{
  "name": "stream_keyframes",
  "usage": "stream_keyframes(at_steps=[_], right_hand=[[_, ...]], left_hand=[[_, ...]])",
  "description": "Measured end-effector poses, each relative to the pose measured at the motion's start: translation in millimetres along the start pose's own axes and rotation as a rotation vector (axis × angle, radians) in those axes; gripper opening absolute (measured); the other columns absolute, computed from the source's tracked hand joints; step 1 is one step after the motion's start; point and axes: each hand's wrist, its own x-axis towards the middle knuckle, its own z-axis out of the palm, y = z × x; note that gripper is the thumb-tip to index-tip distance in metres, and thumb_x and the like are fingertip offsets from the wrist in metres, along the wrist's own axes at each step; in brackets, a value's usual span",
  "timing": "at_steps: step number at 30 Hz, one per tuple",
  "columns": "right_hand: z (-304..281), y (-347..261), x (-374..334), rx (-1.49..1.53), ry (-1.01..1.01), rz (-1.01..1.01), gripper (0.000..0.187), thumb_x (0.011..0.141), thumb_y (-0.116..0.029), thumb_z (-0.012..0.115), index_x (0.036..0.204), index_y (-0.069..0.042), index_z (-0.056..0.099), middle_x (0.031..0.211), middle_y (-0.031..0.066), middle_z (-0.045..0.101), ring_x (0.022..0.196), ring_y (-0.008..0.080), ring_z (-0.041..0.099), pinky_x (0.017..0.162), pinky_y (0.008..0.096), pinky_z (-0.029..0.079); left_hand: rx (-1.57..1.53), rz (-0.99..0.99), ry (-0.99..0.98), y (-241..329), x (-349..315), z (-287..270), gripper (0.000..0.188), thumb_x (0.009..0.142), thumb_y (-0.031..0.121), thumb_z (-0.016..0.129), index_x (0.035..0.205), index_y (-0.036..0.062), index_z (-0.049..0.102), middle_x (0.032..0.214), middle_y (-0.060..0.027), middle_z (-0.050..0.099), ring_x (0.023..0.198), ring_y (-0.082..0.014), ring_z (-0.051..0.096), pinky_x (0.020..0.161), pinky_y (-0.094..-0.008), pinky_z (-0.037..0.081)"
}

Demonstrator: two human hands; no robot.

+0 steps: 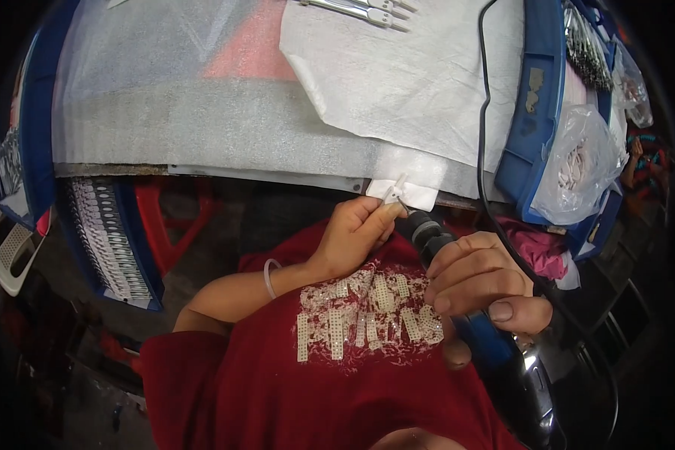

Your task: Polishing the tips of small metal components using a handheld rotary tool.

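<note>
At the near edge of the table, my left hand (358, 234) is closed, its thumb and finger pinching a small, slim metal piece (397, 192). That piece rests over a white pad (424, 195) on the table edge. My right hand (487, 283) wraps round a power drill (430, 234) with a black front end and a blue and black body. The drill's front end points up and left, reaching close to the left fingertips. Whether its bit touches the metal piece is hard to make out.
White sheeting (405, 82) covers the table (165, 120), with several slim metal tools (367, 10) at the far side. A black cable (484, 105) crosses the right side. Blue crates (534, 112) hold metal parts and a plastic bag (580, 166). Lower left are a rack of metal parts (112, 244) and a red stool (169, 225).
</note>
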Motion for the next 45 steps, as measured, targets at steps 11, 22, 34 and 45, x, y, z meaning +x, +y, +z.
stream_keyframes(at_steps=[11,22,34,45], right_hand=[[9,11,3,0.077,0.083,-0.052,0.038,0.078,-0.018,0.068,0.099,-0.001,0.041,0.075,0.016,0.061,0.056,0.024,0.062,0.052,0.034,0.053],[7,18,16,0.284,0.069,-0.114,0.014,0.07,-0.003,0.063,0.074,0.005,0.052,0.066,0.0201,0.06,0.05,0.0254,0.059,0.045,0.0332,0.051],[-14,8,16,0.143,-0.238,0.007,0.052,0.081,-0.025,0.073,0.112,-0.003,0.037,0.081,0.014,0.062,0.065,0.0243,0.064,0.06,0.0378,0.054],[-29,-7,-29,-0.062,0.467,-0.023,0.06,0.083,-0.036,0.065,0.123,-0.002,0.038,0.08,0.0093,0.055,0.062,0.0158,0.054,0.06,0.0331,0.045]], left_hand=[[0.053,0.007,0.05,2,-1,1,0.022,0.097,0.018,0.052,0.094,0.0003,0.064,0.065,0.0048,0.049,0.057,-0.0019,0.041,0.05,-0.0178,0.032],[0.061,0.014,0.029,-5,2,-4,0.023,0.097,0.019,0.052,0.095,-0.0004,0.065,0.066,0.0044,0.052,0.058,-0.0019,0.043,0.051,-0.018,0.034],[0.04,0.017,0.034,-3,-2,-4,0.023,0.096,0.021,0.053,0.091,0.0009,0.065,0.063,0.0037,0.052,0.054,-0.0027,0.044,0.049,-0.018,0.034],[0.28,-0.064,-0.246,22,-7,-7,0.031,0.1,0.021,0.043,0.109,-0.003,0.06,0.08,-0.0031,0.056,0.061,-0.0062,0.052,0.056,-0.0193,0.043]])
